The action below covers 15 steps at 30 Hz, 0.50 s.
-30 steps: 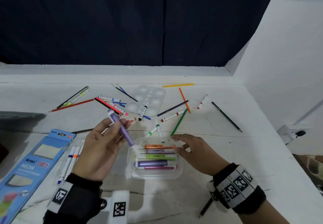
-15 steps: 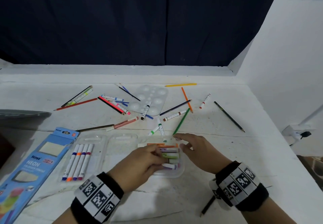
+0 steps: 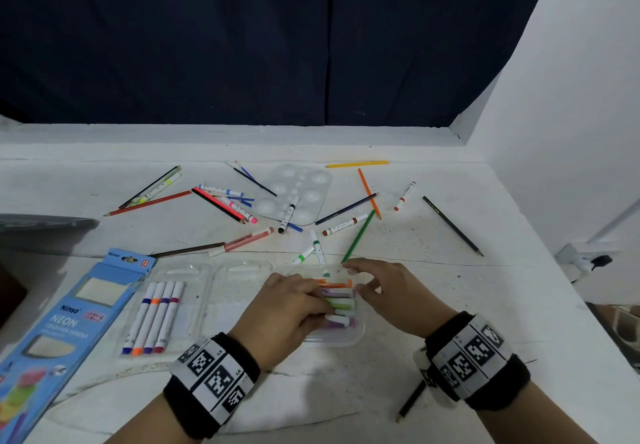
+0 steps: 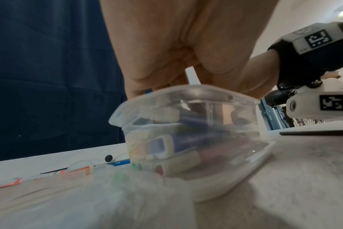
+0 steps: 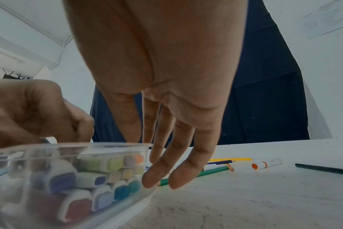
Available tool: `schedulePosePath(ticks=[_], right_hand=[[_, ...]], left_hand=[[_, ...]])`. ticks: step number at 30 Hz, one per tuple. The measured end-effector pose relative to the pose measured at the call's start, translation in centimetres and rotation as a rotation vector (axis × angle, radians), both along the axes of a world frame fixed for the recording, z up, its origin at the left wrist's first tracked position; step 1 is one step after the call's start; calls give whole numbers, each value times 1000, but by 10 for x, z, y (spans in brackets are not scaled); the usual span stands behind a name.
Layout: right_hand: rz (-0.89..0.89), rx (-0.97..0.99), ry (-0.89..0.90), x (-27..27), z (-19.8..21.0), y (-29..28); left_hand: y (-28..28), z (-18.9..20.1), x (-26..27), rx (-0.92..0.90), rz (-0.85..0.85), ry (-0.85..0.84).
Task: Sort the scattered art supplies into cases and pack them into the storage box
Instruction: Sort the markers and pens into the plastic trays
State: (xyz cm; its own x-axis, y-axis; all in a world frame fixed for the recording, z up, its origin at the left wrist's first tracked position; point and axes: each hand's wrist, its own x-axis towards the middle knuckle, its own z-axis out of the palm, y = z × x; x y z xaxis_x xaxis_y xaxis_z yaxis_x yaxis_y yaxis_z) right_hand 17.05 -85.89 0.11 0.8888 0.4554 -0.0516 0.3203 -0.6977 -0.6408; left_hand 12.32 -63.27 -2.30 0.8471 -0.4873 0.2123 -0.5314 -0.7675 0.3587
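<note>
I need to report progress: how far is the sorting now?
Done: four pens lie in the tray; the tub holds many markers. In hand: the left hand sets a marker into the tub, beside the right hand. Left: loose pencils on the table; no storage box is visible.

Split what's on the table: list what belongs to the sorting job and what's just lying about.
Job:
clear plastic tub of chunky markers
left hand inside it
right hand beside it
clear tray of four thin markers
scattered pencils and pens

Lying about:
white paint palette
blue Neon box
</note>
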Motion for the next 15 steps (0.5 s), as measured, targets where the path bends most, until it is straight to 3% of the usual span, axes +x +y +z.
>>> schedulePosePath(ticks=[6, 15], right_hand=[[3, -14, -2, 0, 2, 1], [12, -32, -22, -2, 5, 3]], left_hand=[[-3, 0, 4, -92, 81, -28], [-10, 8, 5, -5, 145, -5]])
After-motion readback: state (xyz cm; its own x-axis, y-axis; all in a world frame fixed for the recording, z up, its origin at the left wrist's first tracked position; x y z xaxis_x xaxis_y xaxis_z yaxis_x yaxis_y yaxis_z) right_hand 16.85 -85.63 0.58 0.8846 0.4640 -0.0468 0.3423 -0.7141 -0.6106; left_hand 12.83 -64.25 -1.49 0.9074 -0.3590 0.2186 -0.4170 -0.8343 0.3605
